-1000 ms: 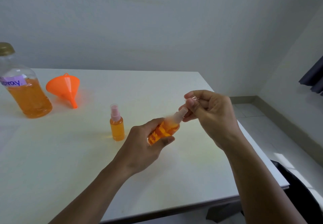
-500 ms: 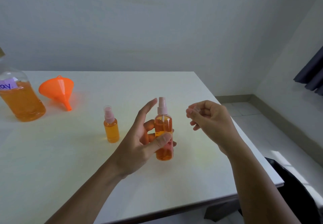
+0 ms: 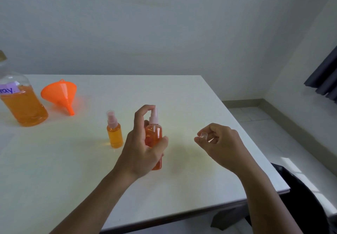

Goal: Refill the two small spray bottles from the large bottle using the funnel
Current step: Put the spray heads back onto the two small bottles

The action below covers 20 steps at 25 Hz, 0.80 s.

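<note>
My left hand (image 3: 141,148) grips an upright small spray bottle (image 3: 154,135) full of orange liquid, with the forefinger curled over its pink nozzle. To its right, my right hand (image 3: 221,145) pinches the bottle's clear cap (image 3: 203,135) between thumb and fingers. A second small spray bottle (image 3: 114,130), capped and filled with orange liquid, stands on the white table (image 3: 73,160) just left of my left hand. The orange funnel (image 3: 61,95) lies on its side at the back left. Beside it, the large bottle (image 3: 20,102) with a purple label is cut off by the left edge.
The table's right edge runs diagonally close to my right forearm. Beyond it lie tiled floor and a dark chair (image 3: 300,197). A dark curtain (image 3: 326,76) hangs at the far right. A plain wall backs the table.
My left hand turned the spray bottle from tilted to upright and curled a forefinger over the nozzle. My right hand pulled away to the right with the clear cap.
</note>
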Each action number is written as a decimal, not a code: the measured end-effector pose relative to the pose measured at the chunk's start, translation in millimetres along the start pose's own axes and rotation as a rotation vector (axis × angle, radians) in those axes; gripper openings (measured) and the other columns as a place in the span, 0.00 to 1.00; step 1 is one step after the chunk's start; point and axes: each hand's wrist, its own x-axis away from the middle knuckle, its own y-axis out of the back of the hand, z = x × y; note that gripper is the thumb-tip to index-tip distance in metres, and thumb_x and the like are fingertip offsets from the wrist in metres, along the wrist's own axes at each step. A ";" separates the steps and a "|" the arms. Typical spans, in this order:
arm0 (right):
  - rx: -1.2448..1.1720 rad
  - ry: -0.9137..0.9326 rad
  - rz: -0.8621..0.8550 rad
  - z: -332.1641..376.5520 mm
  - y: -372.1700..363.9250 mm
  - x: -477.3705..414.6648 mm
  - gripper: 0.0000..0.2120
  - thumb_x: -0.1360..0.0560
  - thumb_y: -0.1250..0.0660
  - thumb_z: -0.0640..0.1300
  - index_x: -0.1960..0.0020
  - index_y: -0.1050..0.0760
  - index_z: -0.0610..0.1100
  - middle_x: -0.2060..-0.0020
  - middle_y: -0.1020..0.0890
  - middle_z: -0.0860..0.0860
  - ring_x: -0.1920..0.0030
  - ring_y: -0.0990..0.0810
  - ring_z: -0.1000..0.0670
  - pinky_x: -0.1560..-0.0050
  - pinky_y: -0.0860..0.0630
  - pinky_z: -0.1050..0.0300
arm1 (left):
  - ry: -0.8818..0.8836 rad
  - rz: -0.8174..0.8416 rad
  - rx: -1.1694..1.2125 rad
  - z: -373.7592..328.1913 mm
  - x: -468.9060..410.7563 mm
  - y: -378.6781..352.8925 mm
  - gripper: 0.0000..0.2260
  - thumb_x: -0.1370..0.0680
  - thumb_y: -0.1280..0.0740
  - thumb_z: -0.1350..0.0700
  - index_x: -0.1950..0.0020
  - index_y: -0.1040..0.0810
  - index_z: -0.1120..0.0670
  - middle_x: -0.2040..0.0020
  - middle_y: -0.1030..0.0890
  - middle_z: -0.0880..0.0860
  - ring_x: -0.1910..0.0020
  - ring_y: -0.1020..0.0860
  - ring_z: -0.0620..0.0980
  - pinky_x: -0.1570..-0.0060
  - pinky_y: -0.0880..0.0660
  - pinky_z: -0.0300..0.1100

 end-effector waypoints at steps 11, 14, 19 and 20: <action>-0.088 0.051 -0.052 3.6 10.9 -8.3 0.03 0.24 0.26 0.52 0.54 0.20 0.56 0.59 0.16 0.59 0.63 0.18 0.60 0.65 0.26 0.62 | -0.207 -0.257 -0.675 -17.1 -5.2 -25.3 0.22 0.19 0.42 0.45 0.25 0.40 0.43 0.52 0.23 0.48 0.65 0.22 0.47 0.74 0.28 0.35; -0.097 0.069 -0.044 1.6 12.6 -8.2 0.02 0.23 0.27 0.51 0.53 0.19 0.56 0.59 0.16 0.58 0.63 0.18 0.61 0.65 0.26 0.62 | -0.203 -0.276 -0.731 -20.1 -14.9 -31.6 0.20 0.18 0.44 0.44 0.26 0.39 0.43 0.53 0.24 0.49 0.67 0.22 0.50 0.72 0.27 0.39; -0.114 0.087 -0.037 -1.8 15.3 -9.8 0.01 0.21 0.29 0.48 0.51 0.19 0.54 0.61 0.16 0.58 0.62 0.19 0.61 0.65 0.23 0.66 | -0.125 -0.180 -0.805 -14.2 -18.7 -31.7 0.14 0.18 0.47 0.48 0.32 0.38 0.42 0.50 0.20 0.49 0.62 0.19 0.56 0.66 0.21 0.49; -0.112 0.093 -0.040 -2.1 16.0 -10.9 0.01 0.21 0.29 0.48 0.51 0.19 0.54 0.61 0.16 0.58 0.61 0.19 0.62 0.65 0.23 0.67 | -0.118 -0.162 -0.811 -12.1 -17.4 -30.2 0.13 0.18 0.48 0.48 0.33 0.38 0.42 0.50 0.20 0.49 0.61 0.19 0.56 0.66 0.21 0.50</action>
